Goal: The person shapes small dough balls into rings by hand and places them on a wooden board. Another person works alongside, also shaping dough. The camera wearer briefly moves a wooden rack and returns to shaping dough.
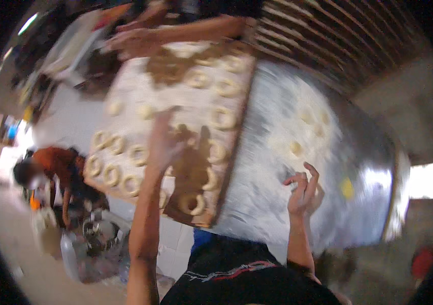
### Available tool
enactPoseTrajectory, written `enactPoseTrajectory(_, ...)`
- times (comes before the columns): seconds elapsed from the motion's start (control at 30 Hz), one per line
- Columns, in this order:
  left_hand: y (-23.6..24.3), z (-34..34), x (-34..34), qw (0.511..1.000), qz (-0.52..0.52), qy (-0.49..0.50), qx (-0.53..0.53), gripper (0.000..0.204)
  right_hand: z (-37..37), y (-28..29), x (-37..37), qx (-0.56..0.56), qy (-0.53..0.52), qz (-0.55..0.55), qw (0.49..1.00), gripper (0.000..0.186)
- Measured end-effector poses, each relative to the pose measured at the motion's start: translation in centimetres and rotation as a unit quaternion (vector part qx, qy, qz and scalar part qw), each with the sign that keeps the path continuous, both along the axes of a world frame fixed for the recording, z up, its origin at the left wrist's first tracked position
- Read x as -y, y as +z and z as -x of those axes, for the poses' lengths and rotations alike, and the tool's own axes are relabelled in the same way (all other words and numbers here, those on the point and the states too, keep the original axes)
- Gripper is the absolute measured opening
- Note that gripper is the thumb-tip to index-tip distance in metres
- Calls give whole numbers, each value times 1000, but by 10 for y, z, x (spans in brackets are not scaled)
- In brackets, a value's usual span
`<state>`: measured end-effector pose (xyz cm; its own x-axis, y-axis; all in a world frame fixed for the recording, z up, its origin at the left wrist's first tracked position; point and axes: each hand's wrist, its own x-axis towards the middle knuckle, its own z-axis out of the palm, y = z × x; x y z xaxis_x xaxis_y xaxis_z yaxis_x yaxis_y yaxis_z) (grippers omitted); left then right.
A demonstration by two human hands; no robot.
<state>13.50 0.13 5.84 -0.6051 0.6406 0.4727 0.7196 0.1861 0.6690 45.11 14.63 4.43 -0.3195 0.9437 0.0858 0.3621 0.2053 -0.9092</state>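
Note:
My left hand (164, 142) is over a floured wooden board (125, 96), blurred, its fingers stretched out and the thumb apart; I see nothing in it. Dough rings (138, 155) lie in rows on the board around it. Just past its fingertips sits a small dough ball (147, 112), with another dough ball (116, 108) to its left. My right hand (302, 192) hovers over the floured metal table (257, 173), fingers apart, the index stretched and the others bent, holding nothing. Beyond its fingertips are several dough balls, the nearest dough ball (296, 148) closest to them.
Another person's arms (175, 34) reach across the board's far end. A small yellow piece (347, 188) lies on the metal table at right. A slatted wooden rack (338, 35) stands behind. At lower left a person in orange (56, 165) bends over pots near a plastic bottle (68, 254).

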Motion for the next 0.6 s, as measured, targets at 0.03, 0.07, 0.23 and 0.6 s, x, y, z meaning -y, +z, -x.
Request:
enactPoseTrajectory(0.03, 0, -24, -14, 999, -6, 23, 38, 47, -31, -4, 2, -12, -56, -5, 998, 28)
enactPoseTrajectory(0.07, -2, -57, -30, 991, 47, -15, 124, 46, -60, -10, -3, -60, -70, -65, 994, 25)
enactPoseTrajectory(0.23, -33, -250, -114, 942, 135, -295, 83, 37, -184, -36, -6, -130, -280, -10, 951, 20)
enactPoseTrajectory(0.6, -21, -376, -135, 892, 223, -206, 335, 21, -220, -21, -17, -179, -45, 34, 982, 11)
